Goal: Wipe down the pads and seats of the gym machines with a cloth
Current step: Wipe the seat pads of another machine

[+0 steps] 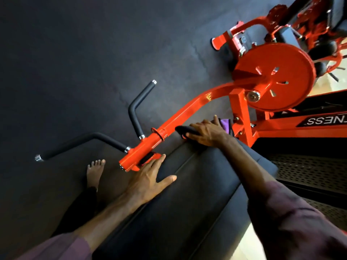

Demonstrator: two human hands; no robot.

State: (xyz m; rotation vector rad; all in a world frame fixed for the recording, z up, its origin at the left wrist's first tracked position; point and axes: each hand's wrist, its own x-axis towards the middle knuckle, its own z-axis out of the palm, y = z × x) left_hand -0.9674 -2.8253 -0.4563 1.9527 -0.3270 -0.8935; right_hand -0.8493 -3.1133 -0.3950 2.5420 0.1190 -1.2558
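A long black padded seat (187, 199) of an orange gym machine runs from the bottom of the view up to the middle. My left hand (150, 177) lies flat on the pad's left edge with fingers spread, touching the orange lever end. My right hand (206, 132) presses on the pad's far end, over a purple cloth (226, 124) that shows just past the fingers. How much of the cloth lies under the hand is hidden.
An orange lever arm (187, 109) with two black handles (139, 107) crosses in front of the pad. A large orange disc (276, 76) and frame stand at right. Black perforated steps (309, 171) lie at right. My bare foot (94, 173) rests on the dark rubber floor.
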